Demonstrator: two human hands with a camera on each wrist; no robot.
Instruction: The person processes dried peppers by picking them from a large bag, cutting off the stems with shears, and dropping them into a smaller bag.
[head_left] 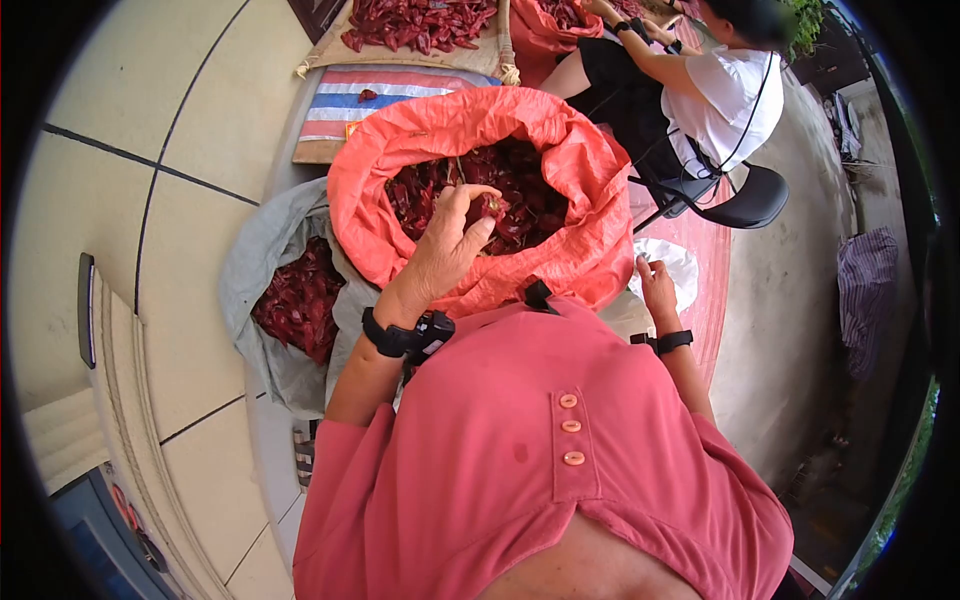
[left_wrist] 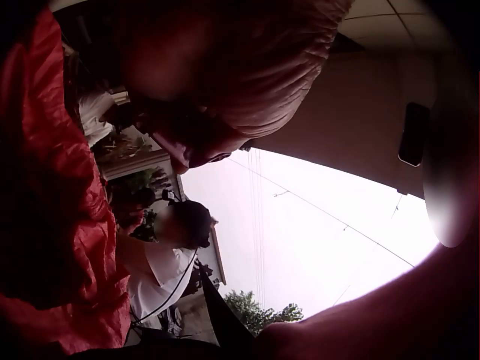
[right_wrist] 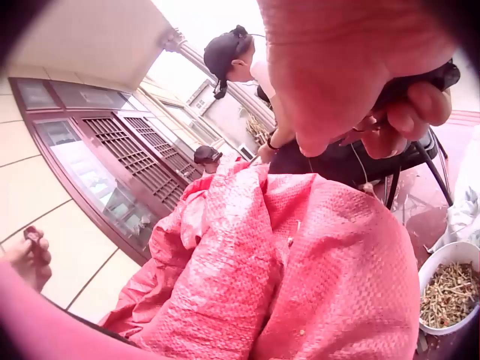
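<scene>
My left hand [head_left: 447, 245] is over the wide mouth of a red woven sack [head_left: 375, 140]. Thumb and fingers pinch a dried red chili pepper [head_left: 489, 208] with its stem end showing. Below it, the sack is filled with more dried chilies [head_left: 525, 185]. My right hand [head_left: 657, 292] is beside the sack's right side. In the right wrist view its fingers curl round a dark, slim thing [right_wrist: 412, 84]; its kind I cannot tell. In the left wrist view, my left hand [left_wrist: 225, 82] is a shaded shape beside the red sack.
A grey sack [head_left: 262, 240] of red chilies stands to the left. A white tub [right_wrist: 431, 328] with small dry stems stands at the right. Farther back are a mat [head_left: 470, 58] with chilies, striped cloth [head_left: 335, 102], and a person [head_left: 720, 110] sitting on a black chair [head_left: 755, 197].
</scene>
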